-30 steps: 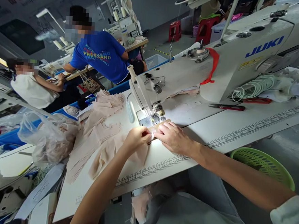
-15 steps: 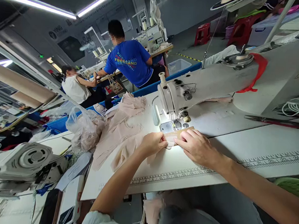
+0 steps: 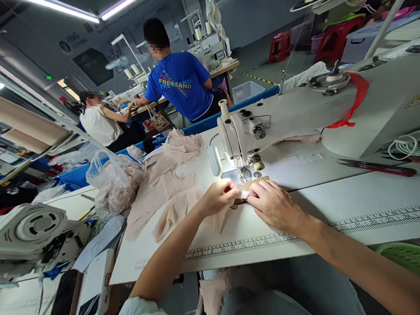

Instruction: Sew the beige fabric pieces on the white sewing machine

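Note:
In the head view, a white sewing machine (image 3: pixel 255 132) stands over the table, its needle area lit. Just in front of the needle, my left hand (image 3: pixel 219 196) pinches the left end of a small white strip (image 3: pixel 244 194). The right end of this strip lies under the closed fingers of my right hand (image 3: pixel 276 205). Behind the strip, a flat brown edge (image 3: pixel 256 182) borders the needle plate; I cannot tell whether it is fabric or a guide. Beige fabric (image 3: pixel 216 219) hangs below my left hand, and whether it joins the strip is hidden.
Beige fabric pieces (image 3: pixel 161 183) are piled left of the machine, beside a plastic bag (image 3: pixel 116 182). Red-handled thread snips (image 3: pixel 378 168) lie right. A printed ruler (image 3: pixel 243 246) runs along the table's front edge. A phone (image 3: pixel 95 284) lies lower left. Two people sit working beyond.
My left hand has risen slightly at the strip, its fingers more bunched. My right hand stays at the strip's right end. The whole view has shifted a little.

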The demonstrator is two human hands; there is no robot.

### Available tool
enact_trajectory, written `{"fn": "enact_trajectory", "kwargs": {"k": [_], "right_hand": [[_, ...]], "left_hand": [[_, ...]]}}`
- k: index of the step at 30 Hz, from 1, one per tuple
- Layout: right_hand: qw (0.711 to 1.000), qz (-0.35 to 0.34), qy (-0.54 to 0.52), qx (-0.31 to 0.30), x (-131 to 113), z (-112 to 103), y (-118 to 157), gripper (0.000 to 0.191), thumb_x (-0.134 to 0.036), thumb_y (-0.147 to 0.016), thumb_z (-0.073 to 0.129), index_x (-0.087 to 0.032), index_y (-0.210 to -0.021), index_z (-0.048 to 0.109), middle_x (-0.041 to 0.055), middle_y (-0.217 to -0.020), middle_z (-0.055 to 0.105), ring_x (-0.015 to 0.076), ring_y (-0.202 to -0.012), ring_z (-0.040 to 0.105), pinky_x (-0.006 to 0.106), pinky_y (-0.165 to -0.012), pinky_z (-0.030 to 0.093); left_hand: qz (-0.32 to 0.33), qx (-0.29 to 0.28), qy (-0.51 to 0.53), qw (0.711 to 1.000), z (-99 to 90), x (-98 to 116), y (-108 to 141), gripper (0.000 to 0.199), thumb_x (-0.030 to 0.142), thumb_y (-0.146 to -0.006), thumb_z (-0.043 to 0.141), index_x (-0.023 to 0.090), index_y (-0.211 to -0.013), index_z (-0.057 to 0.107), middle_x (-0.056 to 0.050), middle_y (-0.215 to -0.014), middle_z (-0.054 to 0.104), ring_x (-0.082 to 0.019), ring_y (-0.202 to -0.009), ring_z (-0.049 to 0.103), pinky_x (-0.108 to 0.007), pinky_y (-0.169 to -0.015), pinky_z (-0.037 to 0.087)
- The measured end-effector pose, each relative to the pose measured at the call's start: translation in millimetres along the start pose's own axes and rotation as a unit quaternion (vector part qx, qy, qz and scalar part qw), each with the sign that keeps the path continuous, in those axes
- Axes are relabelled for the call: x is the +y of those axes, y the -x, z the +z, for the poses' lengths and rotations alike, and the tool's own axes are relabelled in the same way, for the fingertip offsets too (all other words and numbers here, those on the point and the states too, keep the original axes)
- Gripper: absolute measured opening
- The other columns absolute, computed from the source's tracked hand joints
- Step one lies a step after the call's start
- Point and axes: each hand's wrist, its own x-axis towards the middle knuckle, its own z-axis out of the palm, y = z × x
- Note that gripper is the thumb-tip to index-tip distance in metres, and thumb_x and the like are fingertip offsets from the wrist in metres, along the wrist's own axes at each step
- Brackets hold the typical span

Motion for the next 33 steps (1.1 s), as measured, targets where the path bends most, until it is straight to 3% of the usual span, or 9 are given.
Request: {"fn": "enact_trajectory", "kwargs": {"k": [3,9,17,22,33], "right_hand": [[1.000,-0.002,0.003,0.006,0.7,-0.9,0.1,0.016,-0.011,-0.087,0.051,-0.018,-0.082,0.064,0.0077,-0.085,0.057,0.0225,-0.082,0.042,0.036,-0.078,0.030],[1.000,0.003,0.005,-0.005,-0.6,-0.9,0.1,0.015,-0.010,-0.084,0.053,-0.019,-0.085,0.064,0.0076,-0.086,0.057,0.0226,-0.081,0.041,0.035,-0.077,0.029],[1.000,0.011,0.008,-0.004,-1.3,1.2,0.1,0.019,-0.011,-0.090,0.047,-0.019,-0.086,0.064,0.0074,-0.085,0.056,0.0220,-0.080,0.040,0.036,-0.077,0.028],[0.999,0.014,0.011,-0.037,-2.5,-8.3,-2.1,0.017,-0.012,-0.093,0.048,-0.018,-0.092,0.065,0.0070,-0.087,0.057,0.0216,-0.082,0.040,0.035,-0.078,0.028],[0.995,0.054,-0.018,-0.077,4.9,-12.5,0.9,0.018,-0.007,-0.088,0.048,-0.016,-0.089,0.064,0.0073,-0.088,0.057,0.0215,-0.084,0.042,0.035,-0.082,0.030]], "left_hand": [[-0.019,-0.013,0.028,0.999,11.9,-2.5,-5.0,0.016,0.030,-0.090,0.053,0.023,-0.077,0.048,0.003,-0.067,0.056,-0.013,-0.061,0.052,-0.026,-0.058,0.042],[-0.026,0.035,-0.082,0.996,15.7,-7.9,-6.0,0.016,0.018,-0.087,0.054,0.023,-0.072,0.049,0.004,-0.066,0.058,-0.014,-0.062,0.054,-0.025,-0.061,0.043],[-0.076,-0.029,-0.038,0.996,8.1,-2.5,-9.1,0.012,0.015,-0.080,0.061,0.021,-0.071,0.055,0.003,-0.067,0.063,-0.014,-0.063,0.060,-0.025,-0.061,0.046],[-0.053,0.009,-0.055,0.997,7.7,-4.5,-9.2,0.014,0.023,-0.083,0.059,0.021,-0.070,0.055,0.003,-0.064,0.061,-0.014,-0.060,0.057,-0.025,-0.059,0.043],[-0.078,0.041,-0.056,0.995,13.2,-7.0,-11.6,0.015,0.029,-0.082,0.058,0.023,-0.069,0.053,0.003,-0.063,0.062,-0.014,-0.059,0.056,-0.025,-0.057,0.043]]}}
